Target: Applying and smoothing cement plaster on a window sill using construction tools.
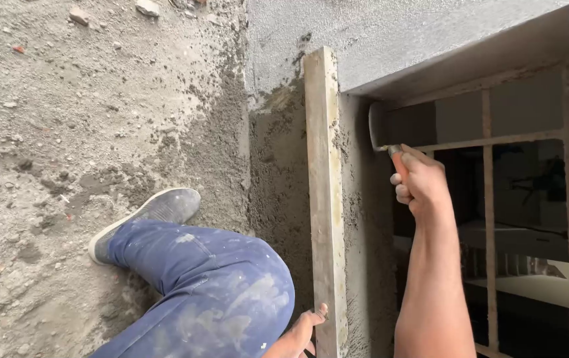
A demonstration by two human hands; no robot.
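The left hand (301,335) is half cut off by the bottom edge; its fingers curl onto the one wooden board (325,199), which stands upright against the wet plastered wall (281,185), long axis vertical. The right hand (419,180) is closed around the orange handle of one trowel (400,126), whose blade points up-left inside the window opening (496,199). The far side of the blade is hidden.

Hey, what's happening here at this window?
A person is plastering the side of a window opening. The left hand holds a long straightedge upright against the wet plaster at the corner. The right hand grips a trowel, blade up against the inner side of the opening, next to the metal bars. Their knee and shoe rest on the gritty ground.
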